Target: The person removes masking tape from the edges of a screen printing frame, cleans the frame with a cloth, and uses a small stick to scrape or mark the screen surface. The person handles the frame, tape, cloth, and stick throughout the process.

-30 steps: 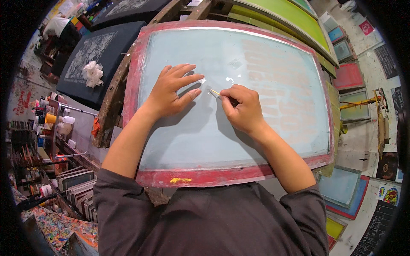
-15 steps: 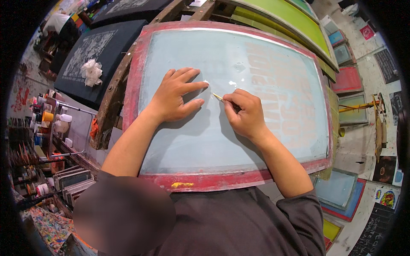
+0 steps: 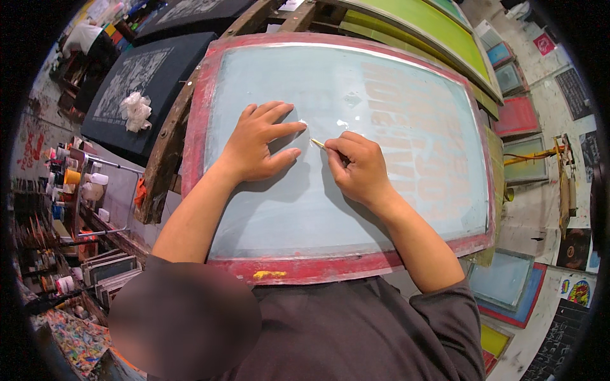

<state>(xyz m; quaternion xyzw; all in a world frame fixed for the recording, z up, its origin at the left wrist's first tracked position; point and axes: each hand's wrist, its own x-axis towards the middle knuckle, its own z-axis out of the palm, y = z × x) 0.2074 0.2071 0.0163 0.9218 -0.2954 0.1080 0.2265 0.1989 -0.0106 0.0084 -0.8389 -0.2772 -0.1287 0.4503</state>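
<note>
A large screen-printing screen [image 3: 279, 222] lies before me, its pale blue mesh set in a worn red frame [image 3: 337, 269]. Faint block lettering and artwork show in the mesh's right half. My left hand [image 3: 262, 145] rests on the mesh left of centre, fingers spread and holding nothing. Between thumb and fingers, my right hand [image 3: 359, 166] pinches a thin pale stick [image 3: 318, 143], its tip pointing left at the mesh near my left fingertips. White wet-looking spots [image 3: 342, 124] show on the mesh just beyond the stick.
Dark printed fabric [image 3: 121, 95] with a crumpled white wad [image 3: 136, 111] lies at far left, beside a wooden beam [image 3: 166, 133]. Yellow-green screens [image 3: 432, 38] stand behind. More frames [image 3: 516, 117] lean along the right. Shelves of paint pots [image 3: 71, 176] fill the left. A person [image 3: 84, 38] is at upper left.
My right hand and the stick have shifted slightly left. My left hand stays spread in nearly the same place on the mesh.
</note>
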